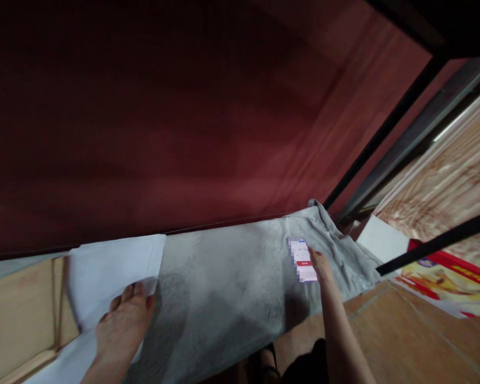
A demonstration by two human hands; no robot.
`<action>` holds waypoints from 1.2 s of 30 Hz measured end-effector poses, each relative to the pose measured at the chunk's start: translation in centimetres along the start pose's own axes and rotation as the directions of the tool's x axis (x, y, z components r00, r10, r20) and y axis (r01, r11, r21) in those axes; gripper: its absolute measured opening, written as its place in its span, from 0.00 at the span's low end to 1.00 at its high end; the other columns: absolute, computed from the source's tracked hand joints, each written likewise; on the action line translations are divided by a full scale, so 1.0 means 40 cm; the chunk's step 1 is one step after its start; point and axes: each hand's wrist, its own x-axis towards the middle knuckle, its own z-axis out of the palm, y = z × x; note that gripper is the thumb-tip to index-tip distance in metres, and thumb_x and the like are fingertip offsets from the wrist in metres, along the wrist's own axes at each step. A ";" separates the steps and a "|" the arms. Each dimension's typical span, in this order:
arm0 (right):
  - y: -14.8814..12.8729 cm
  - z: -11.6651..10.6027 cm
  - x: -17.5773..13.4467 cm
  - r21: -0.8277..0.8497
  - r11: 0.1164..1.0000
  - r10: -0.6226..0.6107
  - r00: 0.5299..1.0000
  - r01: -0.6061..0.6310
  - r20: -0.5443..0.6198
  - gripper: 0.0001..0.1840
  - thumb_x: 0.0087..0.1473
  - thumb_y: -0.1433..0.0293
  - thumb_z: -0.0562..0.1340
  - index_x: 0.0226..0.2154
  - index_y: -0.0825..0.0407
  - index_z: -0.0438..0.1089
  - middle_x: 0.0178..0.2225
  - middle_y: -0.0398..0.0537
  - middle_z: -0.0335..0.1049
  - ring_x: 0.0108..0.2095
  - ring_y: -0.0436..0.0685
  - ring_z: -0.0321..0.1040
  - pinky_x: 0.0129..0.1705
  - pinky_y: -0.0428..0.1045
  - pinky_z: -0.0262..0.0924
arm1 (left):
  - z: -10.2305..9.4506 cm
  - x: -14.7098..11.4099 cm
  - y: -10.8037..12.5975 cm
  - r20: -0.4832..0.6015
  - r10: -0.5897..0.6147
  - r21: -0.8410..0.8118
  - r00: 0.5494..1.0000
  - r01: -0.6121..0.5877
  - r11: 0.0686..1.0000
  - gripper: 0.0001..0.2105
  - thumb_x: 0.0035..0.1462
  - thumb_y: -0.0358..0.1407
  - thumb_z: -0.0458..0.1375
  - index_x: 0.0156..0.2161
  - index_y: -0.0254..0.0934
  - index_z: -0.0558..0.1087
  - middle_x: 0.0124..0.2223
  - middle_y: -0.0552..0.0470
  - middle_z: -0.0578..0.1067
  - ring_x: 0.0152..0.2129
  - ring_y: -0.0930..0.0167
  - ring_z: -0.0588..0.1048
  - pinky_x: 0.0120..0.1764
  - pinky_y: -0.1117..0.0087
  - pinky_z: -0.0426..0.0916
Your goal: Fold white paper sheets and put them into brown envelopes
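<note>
My left hand [125, 317] lies over a stack of white paper sheets [116, 261] at the left of a long surface draped in grey cloth [224, 277]. Its fingers are stretched out and lightly bent, with nothing visible between them. On the right, a smartphone [302, 258] with a lit screen, partly blurred into blocks, shows a red bar. My right hand [320, 265] grips the phone at its right edge, with one digit along the side; the other fingers are mostly hidden. Beside the paper sits a tan cardboard-like box or board [20, 309], bound by a dark cord.
A dark red panel [208, 133] rises behind the cloth-covered surface. Black metal bars [388, 128] frame the right side. Past them, a red and yellow printed box [448, 277] rests on the tiled floor [384, 330]. My sandalled foot [269, 360] shows below the front edge.
</note>
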 end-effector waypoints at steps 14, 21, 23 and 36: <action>-0.229 0.290 -0.302 0.158 0.699 -0.700 0.624 0.697 0.346 0.20 0.59 0.66 0.52 0.48 0.51 0.74 0.47 0.55 0.75 0.46 0.61 0.73 0.52 0.56 0.65 | 0.003 -0.023 0.003 -0.057 -0.147 -0.007 0.988 0.146 0.989 0.22 0.66 0.37 0.52 0.61 0.28 0.66 0.62 0.32 0.68 0.58 0.52 0.67 0.51 0.53 0.69; -0.306 0.381 -0.522 0.091 0.473 -0.765 0.357 0.876 0.536 0.19 0.61 0.77 0.54 0.48 0.47 0.74 0.49 0.50 0.75 0.47 0.57 0.73 0.52 0.52 0.65 | 0.019 -0.004 -0.053 0.063 -0.202 0.009 0.977 0.202 0.979 0.21 0.68 0.32 0.45 0.58 0.23 0.69 0.60 0.28 0.69 0.55 0.55 0.71 0.47 0.58 0.73; -0.316 0.391 -0.555 0.068 0.424 -0.755 0.311 0.903 0.577 0.19 0.62 0.77 0.54 0.48 0.47 0.74 0.49 0.49 0.75 0.46 0.57 0.73 0.53 0.52 0.64 | 0.017 -0.008 -0.047 0.048 -0.191 0.032 0.980 0.189 0.981 0.19 0.66 0.29 0.45 0.55 0.22 0.72 0.56 0.28 0.72 0.50 0.57 0.75 0.42 0.61 0.74; -0.343 0.392 -0.591 0.015 0.373 -0.720 0.279 0.928 0.635 0.18 0.63 0.77 0.53 0.48 0.48 0.74 0.50 0.51 0.74 0.47 0.59 0.72 0.54 0.55 0.63 | 0.015 -0.042 -0.049 0.044 -0.121 -0.070 0.992 0.124 0.990 0.16 0.60 0.24 0.51 0.52 0.28 0.72 0.51 0.34 0.75 0.48 0.60 0.75 0.42 0.64 0.74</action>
